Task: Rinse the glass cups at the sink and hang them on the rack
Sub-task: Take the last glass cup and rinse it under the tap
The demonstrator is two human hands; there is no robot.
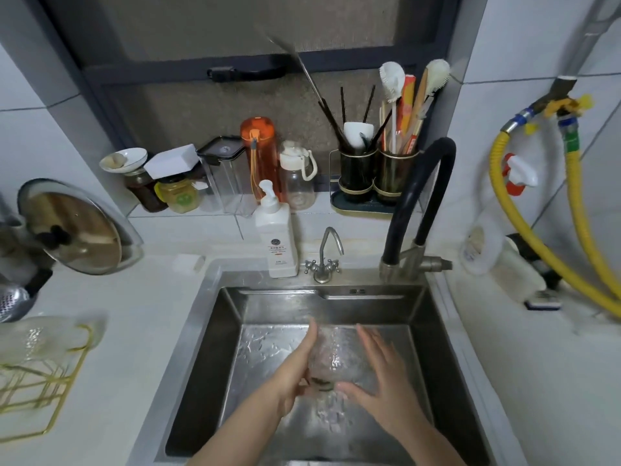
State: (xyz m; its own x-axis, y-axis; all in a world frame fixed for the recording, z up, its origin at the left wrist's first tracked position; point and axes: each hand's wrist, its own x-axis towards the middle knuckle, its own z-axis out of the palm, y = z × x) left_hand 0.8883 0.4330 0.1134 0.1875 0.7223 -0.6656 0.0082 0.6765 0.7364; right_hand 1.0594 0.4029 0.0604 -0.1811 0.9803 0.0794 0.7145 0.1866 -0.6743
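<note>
A clear textured glass cup (331, 356) is held over the wet steel sink (215, 331), lying on its side. My left hand (295, 368) holds it from the left with fingers stretched along its wall. On the cup's right side rests my right hand (379, 375), fingers spread, thumb under the cup's near end. A gold wire rack (37, 381) stands on the counter at the left, with glass cups (40, 338) hanging on it, blurred. No water stream is visible from the black faucet (420, 203).
A small steel tap (324, 257) and a white soap pump bottle (275, 237) stand behind the sink. Jars, bottles and a utensil holder (376, 173) line the back ledge. A pot lid (70, 227) leans at the left; yellow hoses (578, 210) hang at the right.
</note>
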